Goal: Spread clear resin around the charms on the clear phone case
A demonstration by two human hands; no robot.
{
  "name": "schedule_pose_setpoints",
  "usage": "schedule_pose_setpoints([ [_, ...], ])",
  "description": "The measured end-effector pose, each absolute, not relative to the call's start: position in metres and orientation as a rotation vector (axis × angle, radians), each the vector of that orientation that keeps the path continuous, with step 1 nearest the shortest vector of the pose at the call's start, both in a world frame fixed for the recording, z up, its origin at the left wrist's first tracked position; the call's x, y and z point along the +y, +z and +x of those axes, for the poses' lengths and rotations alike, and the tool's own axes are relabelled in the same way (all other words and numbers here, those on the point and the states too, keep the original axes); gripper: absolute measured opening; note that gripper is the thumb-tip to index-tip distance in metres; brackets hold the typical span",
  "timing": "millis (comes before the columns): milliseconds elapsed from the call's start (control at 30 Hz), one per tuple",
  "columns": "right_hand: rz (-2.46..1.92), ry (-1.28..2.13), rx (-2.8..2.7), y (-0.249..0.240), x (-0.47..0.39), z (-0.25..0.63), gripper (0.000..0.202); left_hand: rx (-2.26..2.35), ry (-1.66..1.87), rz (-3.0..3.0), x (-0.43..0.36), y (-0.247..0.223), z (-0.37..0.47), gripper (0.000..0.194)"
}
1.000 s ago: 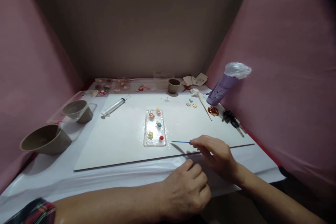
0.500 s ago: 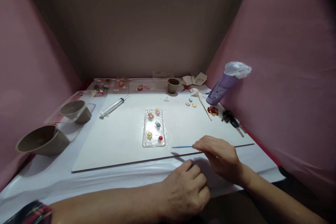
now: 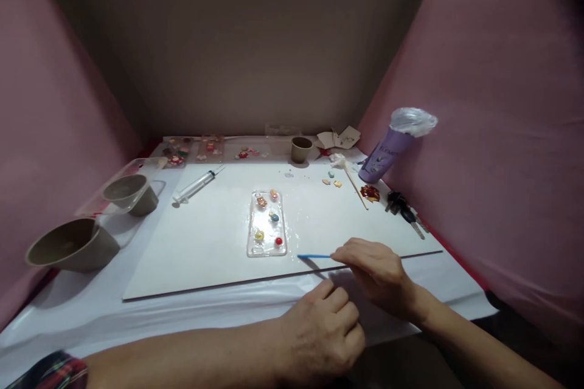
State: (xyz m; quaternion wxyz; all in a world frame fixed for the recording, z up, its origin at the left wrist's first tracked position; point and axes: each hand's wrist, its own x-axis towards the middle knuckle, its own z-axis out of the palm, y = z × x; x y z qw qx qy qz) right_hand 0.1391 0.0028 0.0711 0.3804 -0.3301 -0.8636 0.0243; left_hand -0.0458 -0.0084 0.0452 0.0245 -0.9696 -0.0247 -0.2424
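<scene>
My right hand [image 3: 369,267] pinches a thin blue stick [image 3: 314,256] over the front edge of the white board [image 3: 191,261]. The stick's tip points left, close to wet-looking specks on the board. Just left of that tip lies a clear phone case [image 3: 267,249] with several small charms on it, among them a red ball [image 3: 278,241], a blue piece [image 3: 274,217] and a brown bear-like figure [image 3: 261,201]. Below the board's front edge my left hand [image 3: 323,328] is closed in a fist, its fingers curled under. Nothing shows sticking out of it.
Left of the board stand two brown pots [image 3: 77,246]. A syringe [image 3: 196,187] lies at the board's left. Behind is a smaller brown pot [image 3: 301,149]. At the right are a wooden stick [image 3: 356,187], a purple tumbler [image 3: 383,155] and keys [image 3: 406,213].
My right hand has shifted slightly left, and the blue stick is now more tilted, with its tip nearer the board. My left hand stays where it was.
</scene>
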Motion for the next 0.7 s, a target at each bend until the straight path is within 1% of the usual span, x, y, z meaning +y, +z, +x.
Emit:
schedule_pose_setpoints([
  [100, -0.847, -0.036, -2.146, 0.068, 0.009, 0.135, 0.032, -0.104, -0.748, -2.989, -0.009, 0.045, -0.046, 0.011],
  [333, -0.728, 0.135, -2.203, 0.074, -0.002, 0.126, 0.035, -0.072, -0.793, -3.005, -0.009, 0.041, -0.046, 0.011],
  [400, -0.733, 0.126, -2.219, 0.071, 0.002, 0.125, 0.033, -0.074, -0.788, -3.011, -0.009, 0.041, -0.046, 0.011],
  [533, -0.815, -0.018, -2.158, 0.067, 0.016, 0.127, 0.031, -0.091, -0.734, -3.005, -0.009, 0.046, -0.047, 0.009],
  [700, -0.825, 0.034, -2.127, 0.072, 0.009, 0.126, 0.03, -0.084, -0.781, -3.004, -0.008, 0.042, -0.046, 0.011],
])
